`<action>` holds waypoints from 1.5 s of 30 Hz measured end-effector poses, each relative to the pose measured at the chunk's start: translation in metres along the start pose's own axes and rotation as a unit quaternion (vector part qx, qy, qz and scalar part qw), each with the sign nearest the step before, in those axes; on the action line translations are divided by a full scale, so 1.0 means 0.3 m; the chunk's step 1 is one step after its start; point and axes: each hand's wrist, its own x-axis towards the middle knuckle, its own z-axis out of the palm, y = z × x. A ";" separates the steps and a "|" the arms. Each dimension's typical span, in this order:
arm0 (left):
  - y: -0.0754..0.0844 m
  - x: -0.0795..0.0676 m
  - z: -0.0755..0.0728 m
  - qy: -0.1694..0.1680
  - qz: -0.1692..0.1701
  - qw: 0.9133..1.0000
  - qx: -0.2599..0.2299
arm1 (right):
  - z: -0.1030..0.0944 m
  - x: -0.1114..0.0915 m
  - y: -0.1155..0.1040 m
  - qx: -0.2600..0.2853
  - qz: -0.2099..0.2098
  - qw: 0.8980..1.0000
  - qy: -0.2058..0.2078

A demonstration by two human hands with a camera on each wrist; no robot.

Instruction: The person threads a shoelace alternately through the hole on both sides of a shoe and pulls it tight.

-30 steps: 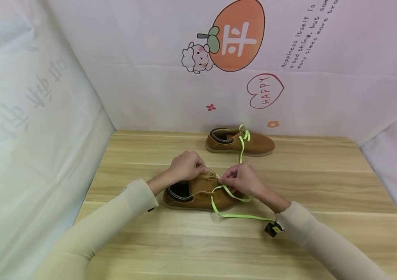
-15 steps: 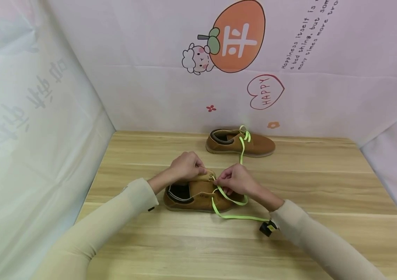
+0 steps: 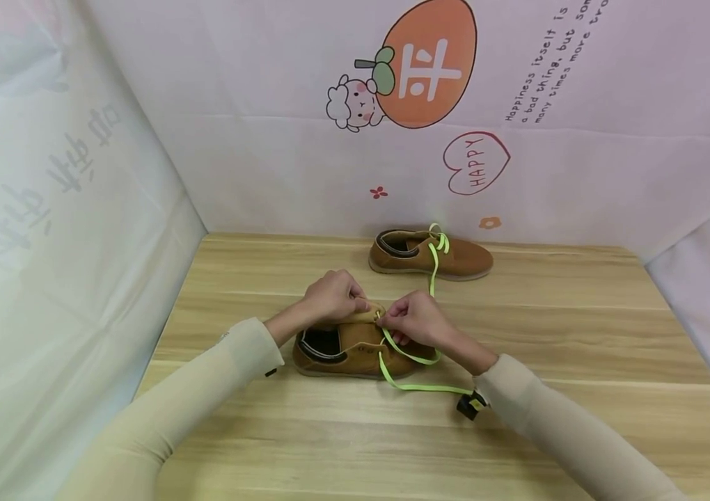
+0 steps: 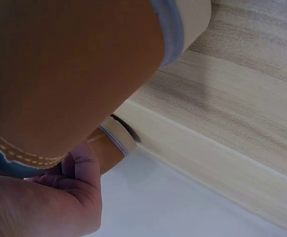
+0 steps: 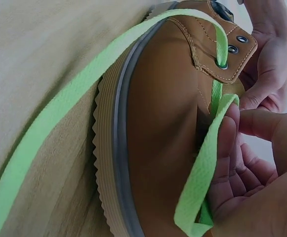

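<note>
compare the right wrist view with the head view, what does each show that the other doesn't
Only the right wrist view clearly shows the ridged sole edge of the near shoe. Only the head view shows the far shoe and red heart print. Both show the near shoe, its lime lace and both hands, left hand and right hand.

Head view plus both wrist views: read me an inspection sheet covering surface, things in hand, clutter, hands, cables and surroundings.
Surface: light wood-grain tabletop.
Things in hand: nearer brown shoe, upright on the tabletop; green lace threaded through its near flap, two eyelets there unlaced.
Clutter: second brown shoe, standing behind the nearer one.
Left hand: grips the far flap.
Right hand: pinches the green lace beside that flap.
Cables: nothing seen.
Surroundings: pale printed backdrop.
</note>
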 end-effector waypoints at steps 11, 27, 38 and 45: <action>0.002 0.001 0.000 0.005 0.006 1.000 0.012 | 0.013 0.003 0.006 0.002 -0.001 1.000 0.030; 0.003 -0.009 0.018 0.052 0.054 0.995 0.062 | 0.019 0.005 0.027 -0.017 -0.040 0.996 0.072; 0.021 -0.049 0.047 0.107 0.159 0.970 0.151 | 0.023 0.013 0.027 -0.087 -0.132 0.983 0.092; 0.017 -0.072 0.072 0.131 0.224 0.942 0.215 | 0.030 0.009 0.037 -0.098 -0.167 0.976 0.096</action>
